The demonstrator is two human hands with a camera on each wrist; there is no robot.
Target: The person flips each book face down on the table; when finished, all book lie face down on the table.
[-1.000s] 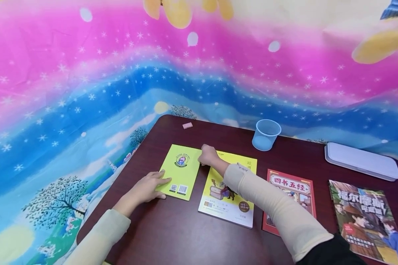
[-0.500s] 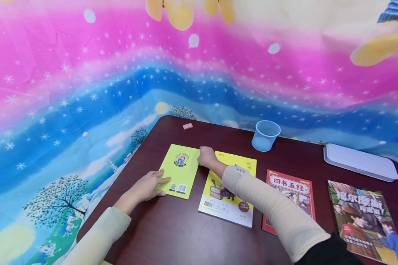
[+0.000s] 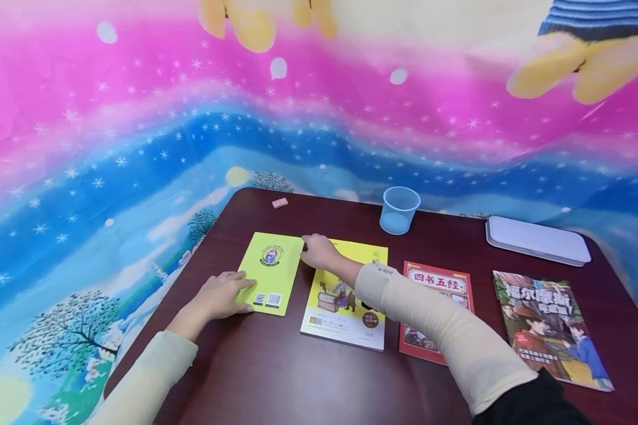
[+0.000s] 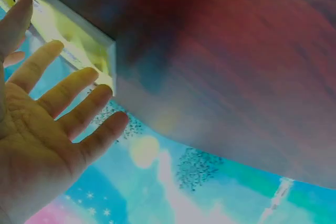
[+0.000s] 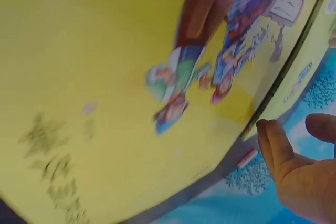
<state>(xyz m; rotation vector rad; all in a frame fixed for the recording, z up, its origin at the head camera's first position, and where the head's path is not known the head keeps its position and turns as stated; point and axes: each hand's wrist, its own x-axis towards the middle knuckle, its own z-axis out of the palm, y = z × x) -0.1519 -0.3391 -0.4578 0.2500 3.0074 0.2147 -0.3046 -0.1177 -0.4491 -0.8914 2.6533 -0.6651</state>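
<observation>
We see five items laid out on a dark red table [image 3: 298, 383]. At 9 o'clock from the table centre lies a green booklet [image 3: 268, 273], back cover up, with a barcode showing at its near edge. Our left hand [image 3: 220, 295] rests flat on its near left corner, fingers straight and spread, gripping nothing; the left wrist view confirms the extended fingers [image 4: 68, 100] against the booklet's corner.

Our right hand [image 3: 319, 252] sits at the booklet's far right corner, at the seam with the yellow book [image 3: 345, 295] lying just beside it at 3 o'clock. In the head view the hand appears loosely curled. We cannot tell whether it pinches the booklet's edge or only touches it; the right wrist view shows mostly the yellow cover and two fingertips [image 5: 273, 145] clear of it.

Further toward 3 o'clock lie a red book [image 3: 438, 289] and then a magazine [image 3: 550, 324], each apart from its neighbour. At 12 o'clock stand a clear plastic cup [image 3: 400, 210] and a small pink eraser [image 3: 279, 203]; a white tray [image 3: 537, 239] lies at 2 o'clock.

Status, as we judge it: the booklet lies flat on the table, steadied by both hands and roughly aligned with the row. It is not lifted or opened. The other books are untouched.
</observation>
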